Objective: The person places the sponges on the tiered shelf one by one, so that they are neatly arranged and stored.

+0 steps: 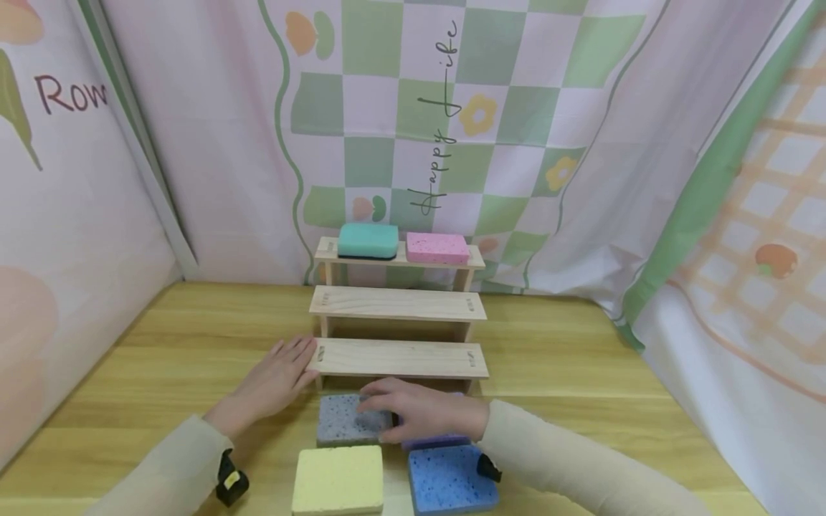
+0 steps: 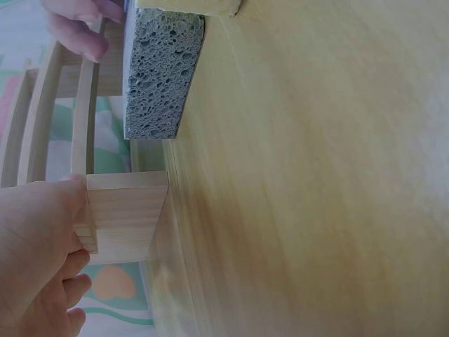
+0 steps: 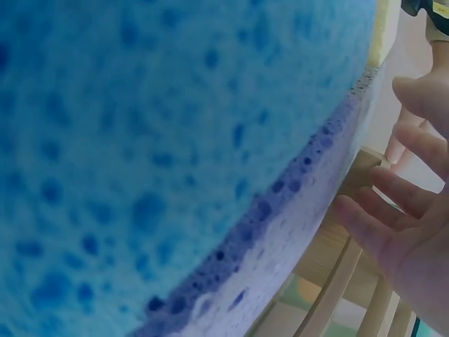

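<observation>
At the lower centre of the frame, the right hand (image 1: pixel 419 410) hovers, fingers parted, over a speckled grey sponge (image 1: pixel 338 424).

Left of centre, the left hand (image 1: pixel 274 376) touches the bottom step (image 1: pixel 396 357) of a wooden rack (image 1: pixel 396 303), fingers extended; the top step bears a teal sponge (image 1: pixel 368 240) and a pink sponge (image 1: pixel 437 247). Grey's long axis runs across the frame, beside a partly hidden purple sponge (image 1: pixel 435 442); a yellow sponge (image 1: pixel 338 479) and a blue sponge (image 1: pixel 445 480) lie along the bottom edge.
</observation>
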Demonstrator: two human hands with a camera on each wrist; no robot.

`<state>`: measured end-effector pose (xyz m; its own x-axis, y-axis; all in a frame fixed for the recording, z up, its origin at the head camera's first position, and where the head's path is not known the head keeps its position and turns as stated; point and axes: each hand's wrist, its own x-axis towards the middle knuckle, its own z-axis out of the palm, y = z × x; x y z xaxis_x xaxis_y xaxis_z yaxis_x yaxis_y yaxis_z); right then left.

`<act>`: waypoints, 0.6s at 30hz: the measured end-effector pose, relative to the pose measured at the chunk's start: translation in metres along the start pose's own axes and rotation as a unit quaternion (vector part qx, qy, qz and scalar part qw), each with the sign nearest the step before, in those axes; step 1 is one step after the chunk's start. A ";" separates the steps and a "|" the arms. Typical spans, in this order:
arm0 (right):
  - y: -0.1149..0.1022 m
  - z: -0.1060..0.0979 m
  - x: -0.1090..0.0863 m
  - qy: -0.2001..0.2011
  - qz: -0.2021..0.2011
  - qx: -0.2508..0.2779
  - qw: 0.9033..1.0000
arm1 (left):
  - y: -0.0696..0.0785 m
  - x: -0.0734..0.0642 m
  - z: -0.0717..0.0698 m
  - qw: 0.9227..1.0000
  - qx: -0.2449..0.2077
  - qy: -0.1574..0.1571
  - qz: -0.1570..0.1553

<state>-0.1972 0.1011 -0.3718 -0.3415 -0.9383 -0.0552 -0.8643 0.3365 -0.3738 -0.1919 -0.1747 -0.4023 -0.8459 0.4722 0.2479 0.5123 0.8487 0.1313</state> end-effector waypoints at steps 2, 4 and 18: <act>0.001 0.001 0.000 -0.004 -0.001 -0.004 1.000 | 0.000 0.000 0.000 1.000 0.000 0.000 0.001; 0.001 0.002 0.000 -0.008 -0.001 -0.007 1.000 | 0.000 0.000 0.000 1.000 0.000 0.001 0.002; 0.000 0.005 0.000 -0.019 0.019 -0.051 0.998 | 0.000 -0.001 0.001 1.000 -0.002 0.008 0.005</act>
<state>-0.1958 0.1003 -0.3765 -0.3612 -0.9267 -0.1039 -0.8852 0.3758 -0.2742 -0.1910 -0.1748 -0.4030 -0.8384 0.4763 0.2650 0.5208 0.8433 0.1322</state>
